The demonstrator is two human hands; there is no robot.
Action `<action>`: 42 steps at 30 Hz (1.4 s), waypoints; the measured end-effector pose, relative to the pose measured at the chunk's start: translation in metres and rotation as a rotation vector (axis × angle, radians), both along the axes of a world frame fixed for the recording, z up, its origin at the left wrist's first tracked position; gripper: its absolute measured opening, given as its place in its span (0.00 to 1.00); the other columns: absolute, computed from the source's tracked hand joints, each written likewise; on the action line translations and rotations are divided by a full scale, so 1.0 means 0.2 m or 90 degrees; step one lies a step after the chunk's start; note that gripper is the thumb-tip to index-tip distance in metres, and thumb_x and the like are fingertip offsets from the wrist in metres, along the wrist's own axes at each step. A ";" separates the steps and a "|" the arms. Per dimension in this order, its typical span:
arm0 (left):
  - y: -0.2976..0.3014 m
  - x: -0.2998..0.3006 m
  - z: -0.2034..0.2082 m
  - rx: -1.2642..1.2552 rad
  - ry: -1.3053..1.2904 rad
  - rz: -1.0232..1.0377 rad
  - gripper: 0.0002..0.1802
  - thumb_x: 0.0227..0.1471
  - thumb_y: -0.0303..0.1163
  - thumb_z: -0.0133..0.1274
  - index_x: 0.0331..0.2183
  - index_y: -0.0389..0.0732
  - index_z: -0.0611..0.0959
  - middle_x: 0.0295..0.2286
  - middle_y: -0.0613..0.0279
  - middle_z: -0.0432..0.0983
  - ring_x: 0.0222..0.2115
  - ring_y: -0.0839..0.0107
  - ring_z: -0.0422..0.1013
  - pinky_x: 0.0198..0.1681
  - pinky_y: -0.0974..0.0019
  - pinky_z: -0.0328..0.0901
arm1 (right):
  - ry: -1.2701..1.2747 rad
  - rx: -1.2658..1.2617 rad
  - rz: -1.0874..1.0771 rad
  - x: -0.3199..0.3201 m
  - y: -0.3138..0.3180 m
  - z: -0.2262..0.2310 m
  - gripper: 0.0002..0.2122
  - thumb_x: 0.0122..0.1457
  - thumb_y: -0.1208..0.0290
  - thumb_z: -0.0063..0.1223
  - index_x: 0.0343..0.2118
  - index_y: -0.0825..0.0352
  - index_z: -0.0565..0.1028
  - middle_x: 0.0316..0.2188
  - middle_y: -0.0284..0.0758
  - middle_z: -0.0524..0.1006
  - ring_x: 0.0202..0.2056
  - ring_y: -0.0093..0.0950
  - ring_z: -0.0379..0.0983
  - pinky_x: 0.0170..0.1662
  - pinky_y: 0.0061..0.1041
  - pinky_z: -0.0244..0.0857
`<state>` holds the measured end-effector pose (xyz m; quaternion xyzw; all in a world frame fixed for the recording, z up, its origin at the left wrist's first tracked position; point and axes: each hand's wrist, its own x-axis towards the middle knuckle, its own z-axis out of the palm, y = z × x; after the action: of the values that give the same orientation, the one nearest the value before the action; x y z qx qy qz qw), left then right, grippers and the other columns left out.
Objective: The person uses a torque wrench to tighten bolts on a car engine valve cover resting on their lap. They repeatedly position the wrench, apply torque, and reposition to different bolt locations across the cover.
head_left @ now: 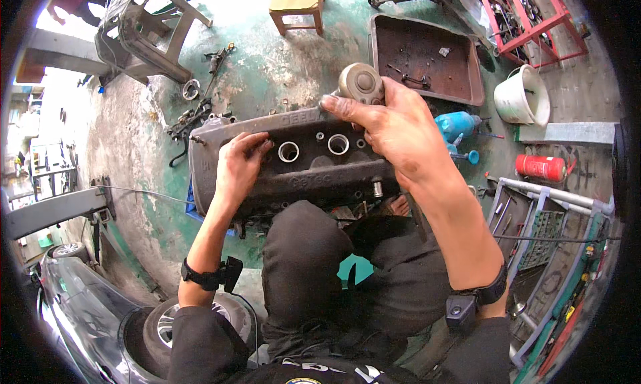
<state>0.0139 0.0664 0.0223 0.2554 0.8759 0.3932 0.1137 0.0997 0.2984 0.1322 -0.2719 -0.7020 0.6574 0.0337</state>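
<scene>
A dark, grimy engine valve cover (314, 167) sits on the engine in front of my knees, with two pale-rimmed round wells in its top. My left hand (244, 164) is at its left part, fingers bent and pinched together beside the left well; whatever is between the fingertips is too small to tell. Over the cover's right end, my right hand (400, 124) grips a round-headed, worn grey tool, apparently an air impact wrench (360, 82). Its working end is hidden. A short shiny metal cylinder (377, 188) stands on the cover's near right edge.
Beyond the cover lie loose engine parts (193, 120), a stool (297, 5) and a rusty tray (427, 57). On the right are a blue spray bottle (457, 125), white bucket (522, 97), red extinguisher (542, 166) and tool cart (544, 240). A car (87, 310) stands lower left.
</scene>
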 end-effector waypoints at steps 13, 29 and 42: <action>-0.04 -0.05 -0.12 0.097 0.119 -0.068 0.10 0.45 0.23 0.61 0.34 0.35 0.83 0.33 0.53 0.79 0.35 0.63 0.76 0.41 0.65 0.69 | 0.033 0.281 0.087 0.10 -0.07 -0.07 0.31 0.52 0.49 0.59 0.41 0.80 0.66 0.40 0.60 0.73 0.46 0.53 0.70 0.48 0.40 0.63; 0.03 -0.11 -0.11 -0.089 0.063 -0.035 0.15 0.45 0.34 0.55 0.36 0.34 0.83 0.32 0.44 0.78 0.35 0.56 0.77 0.40 0.61 0.69 | -0.071 0.287 0.155 0.24 -0.29 -0.04 0.30 0.48 0.49 0.62 0.39 0.77 0.71 0.40 0.55 0.75 0.44 0.48 0.72 0.47 0.40 0.66; 0.09 -0.07 0.04 -0.159 -0.045 0.012 0.14 0.44 0.34 0.54 0.33 0.36 0.84 0.27 0.46 0.79 0.29 0.57 0.78 0.38 0.62 0.70 | -0.113 0.254 0.203 0.11 -0.23 -0.11 0.36 0.54 0.47 0.52 0.56 0.76 0.60 0.52 0.53 0.69 0.53 0.45 0.67 0.55 0.37 0.61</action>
<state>0.0004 0.0835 0.0311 0.2168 0.9160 0.2907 0.1714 0.1225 0.2520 0.1104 -0.2025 -0.8519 0.4765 -0.0788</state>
